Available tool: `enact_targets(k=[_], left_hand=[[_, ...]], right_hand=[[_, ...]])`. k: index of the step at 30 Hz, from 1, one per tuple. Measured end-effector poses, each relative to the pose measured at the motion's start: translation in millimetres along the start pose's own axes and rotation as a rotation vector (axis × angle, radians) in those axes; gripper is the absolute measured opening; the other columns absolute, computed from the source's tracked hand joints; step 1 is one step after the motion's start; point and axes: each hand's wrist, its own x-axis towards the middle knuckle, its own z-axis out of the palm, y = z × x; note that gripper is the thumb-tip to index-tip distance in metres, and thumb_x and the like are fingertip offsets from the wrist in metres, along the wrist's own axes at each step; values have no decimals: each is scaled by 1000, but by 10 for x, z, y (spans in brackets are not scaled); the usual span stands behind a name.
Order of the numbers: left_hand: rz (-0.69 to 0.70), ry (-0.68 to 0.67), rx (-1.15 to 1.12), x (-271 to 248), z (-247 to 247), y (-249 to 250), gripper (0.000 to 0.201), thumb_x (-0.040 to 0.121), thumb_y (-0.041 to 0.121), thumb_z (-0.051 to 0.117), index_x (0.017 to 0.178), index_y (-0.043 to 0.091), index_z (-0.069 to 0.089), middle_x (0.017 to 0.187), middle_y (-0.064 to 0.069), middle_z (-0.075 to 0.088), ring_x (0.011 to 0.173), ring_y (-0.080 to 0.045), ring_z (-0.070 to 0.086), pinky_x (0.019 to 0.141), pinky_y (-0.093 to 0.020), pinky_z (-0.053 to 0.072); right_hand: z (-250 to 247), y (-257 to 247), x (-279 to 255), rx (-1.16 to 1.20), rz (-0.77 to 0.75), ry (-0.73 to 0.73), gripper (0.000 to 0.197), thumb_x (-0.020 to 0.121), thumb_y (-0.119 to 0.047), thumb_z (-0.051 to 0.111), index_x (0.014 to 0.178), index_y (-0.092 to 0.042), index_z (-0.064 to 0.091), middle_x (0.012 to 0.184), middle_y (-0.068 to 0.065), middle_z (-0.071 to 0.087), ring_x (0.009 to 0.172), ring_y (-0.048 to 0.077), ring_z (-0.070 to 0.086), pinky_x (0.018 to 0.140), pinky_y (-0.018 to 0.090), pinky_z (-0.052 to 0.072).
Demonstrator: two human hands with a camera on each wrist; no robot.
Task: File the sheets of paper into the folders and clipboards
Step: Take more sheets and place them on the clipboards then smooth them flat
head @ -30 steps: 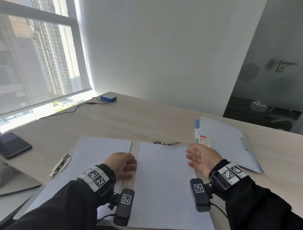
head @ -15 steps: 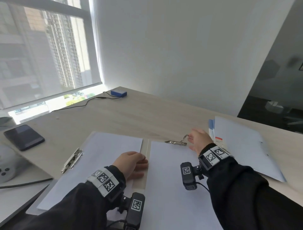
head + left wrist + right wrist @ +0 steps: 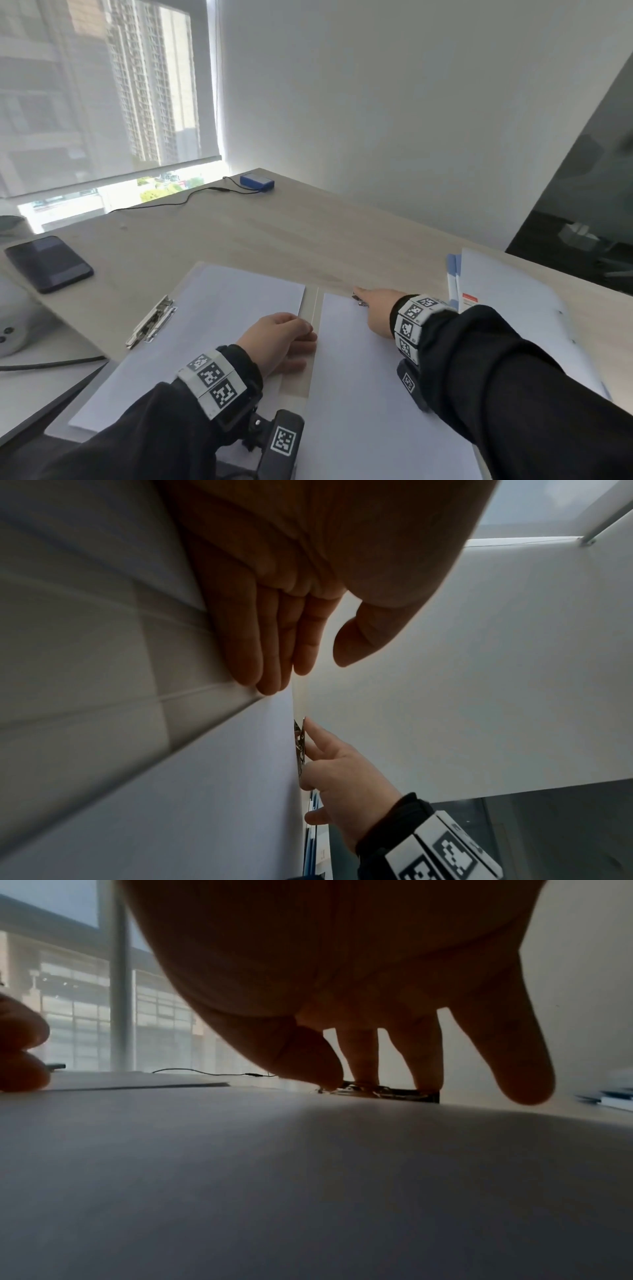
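Observation:
Two white sheets lie side by side on the desk. The left sheet (image 3: 212, 325) lies on a clipboard with a metal clip (image 3: 150, 323) at its left edge. The right sheet (image 3: 376, 394) lies under a metal clip (image 3: 390, 1091) at its far edge. My left hand (image 3: 284, 339) rests flat, fingers straight, on the left sheet's right edge. My right hand (image 3: 371, 303) reaches to the far clip (image 3: 299, 748), and its straight fingers (image 3: 363, 1064) and thumb touch it. The hand hides most of this clip in the head view.
A stack of pale blue folders (image 3: 513, 308) with a red label lies at the right. A dark phone (image 3: 48, 263) lies at the left, beside a white device (image 3: 13, 322). A blue box (image 3: 257, 180) with a cable sits at the back.
My right hand has moved from beside the right sheet forward and left onto the clip at its far edge. My left hand has stayed on the left sheet.

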Motion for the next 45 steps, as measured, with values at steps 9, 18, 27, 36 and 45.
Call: enact_targets(k=[9, 18, 27, 36, 45], left_hand=[[17, 18, 5, 6, 11, -9, 19, 90, 16, 56, 100, 3, 66, 100, -10, 72, 86, -19, 70, 63, -30, 56], [32, 53, 10, -19, 42, -26, 11, 90, 15, 55, 90, 7, 63, 97, -11, 70, 85, -19, 70, 62, -31, 55], [51, 76, 41, -22, 54, -29, 11, 90, 14, 54, 92, 5, 62, 97, -12, 69, 84, -21, 69, 62, -32, 55], [84, 118, 91, -119, 158, -40, 14, 92, 11, 52, 98, 2, 60, 94, -12, 67, 82, -21, 66, 65, -33, 55], [115, 123, 122, -308, 223, -68, 9, 90, 12, 55, 85, 8, 61, 96, -14, 64, 83, -25, 63, 83, -39, 51]], right_hand=[[48, -122, 51, -177, 26, -41, 74, 83, -19, 41, 153, -27, 17, 151, 16, 36, 128, 40, 50, 106, 45, 44], [113, 474, -591, 686, -23, 163, 47, 94, -17, 52, 141, -17, 49, 146, 5, 48, 131, 19, 44, 107, 28, 31], [726, 1102, -1729, 1511, 308, 279, 19, 97, -17, 55, 109, -13, 69, 123, 9, 64, 115, 28, 59, 85, 47, 52], [826, 933, -1926, 1697, 424, 293, 25, 92, -23, 59, 114, -13, 63, 118, 10, 61, 94, 28, 64, 71, 40, 56], [1011, 708, -2325, 1664, 268, 8, 31, 91, -26, 56, 113, -8, 68, 94, 15, 72, 63, 23, 61, 52, 26, 39]])
